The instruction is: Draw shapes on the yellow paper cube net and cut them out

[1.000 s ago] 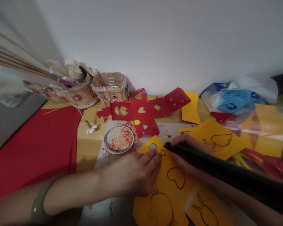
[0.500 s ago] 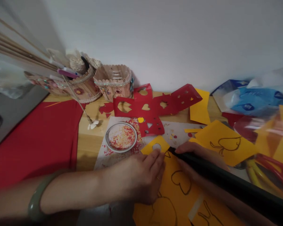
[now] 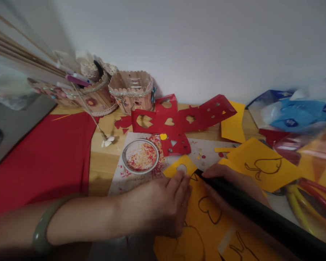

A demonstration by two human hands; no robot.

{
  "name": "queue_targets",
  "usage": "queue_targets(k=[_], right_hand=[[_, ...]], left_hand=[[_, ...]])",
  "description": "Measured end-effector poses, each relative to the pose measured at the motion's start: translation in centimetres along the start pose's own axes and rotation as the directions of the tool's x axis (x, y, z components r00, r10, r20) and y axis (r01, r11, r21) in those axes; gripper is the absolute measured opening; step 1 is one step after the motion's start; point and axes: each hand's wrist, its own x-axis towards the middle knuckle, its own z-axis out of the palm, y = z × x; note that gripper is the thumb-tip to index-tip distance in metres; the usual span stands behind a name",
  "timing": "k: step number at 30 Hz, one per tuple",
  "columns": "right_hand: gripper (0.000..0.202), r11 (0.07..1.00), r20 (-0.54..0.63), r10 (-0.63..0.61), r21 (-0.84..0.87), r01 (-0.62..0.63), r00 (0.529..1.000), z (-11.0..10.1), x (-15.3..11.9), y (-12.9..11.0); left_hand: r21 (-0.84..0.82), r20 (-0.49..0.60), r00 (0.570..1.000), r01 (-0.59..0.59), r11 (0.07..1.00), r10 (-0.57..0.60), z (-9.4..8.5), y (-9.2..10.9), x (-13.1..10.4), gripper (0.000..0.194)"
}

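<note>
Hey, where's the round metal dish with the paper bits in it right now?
The dish sits mid-table, just beyond the left hand, with the red cutout paper behind it.

- Baskets: bench rear edge, left.
- Dish: before baskets, mid-bench.
- Cut-out sheet: behind dish, right.
- Bag: rear right corner.

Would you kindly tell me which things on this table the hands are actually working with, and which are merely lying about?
In hand:
- left hand, flat on the yellow paper sheet with drawn outlines
- right hand, holding a long black tool against that sheet

Lying about:
- red paper with cut-out holes
- round dish of paper scraps
- popsicle-stick baskets
- red cloth
- blue plastic packet
</note>
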Motion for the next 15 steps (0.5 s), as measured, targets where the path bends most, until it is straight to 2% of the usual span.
queue_targets(k=[5, 15], right_hand=[[0.021, 0.987, 0.008, -0.144, -0.066, 0.144, 0.99, 0.15, 0.14, 0.47], [0.026, 0.978, 0.033, -0.18, -0.104, 0.182, 0.983, 0.31, -0.01, 0.93]], left_hand=[[0.019, -0.01, 1.0, 0.023, 1.0, -0.023, -0.08, 0.22, 0.01, 0.034], [0.024, 0.027, 0.999, 0.022, 0.999, -0.023, -0.05, 0.33, -0.03, 0.036]])
